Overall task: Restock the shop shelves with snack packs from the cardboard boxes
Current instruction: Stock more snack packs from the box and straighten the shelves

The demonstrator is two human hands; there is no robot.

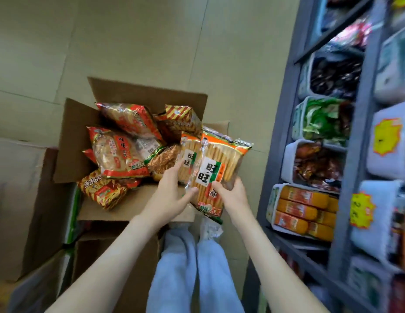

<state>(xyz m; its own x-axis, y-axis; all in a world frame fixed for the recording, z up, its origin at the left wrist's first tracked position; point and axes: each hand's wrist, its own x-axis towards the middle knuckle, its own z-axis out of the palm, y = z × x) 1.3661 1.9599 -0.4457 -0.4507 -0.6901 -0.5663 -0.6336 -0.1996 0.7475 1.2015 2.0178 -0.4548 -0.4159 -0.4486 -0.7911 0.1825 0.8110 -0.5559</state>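
Note:
An open cardboard box [74, 141] in front of me holds several red and orange snack packs. My right hand [230, 195] grips the lower edge of an orange-and-green rice cracker pack [219, 163], lifted over the box's right side. A second matching pack [188, 158] lies just behind it. My left hand [172, 190] touches the packs from the left, fingers mostly straight, its thumb against the front pack. A round-cracker pack [115, 152] lies at the box's left.
Grey shop shelves [355, 154] run down the right side, with white trays of goods, an orange-pack tray [305, 208] nearest, and yellow price tags [387, 136]. More cardboard boxes [22, 199] stand at the left and below. My legs are on the tiled floor [151, 41].

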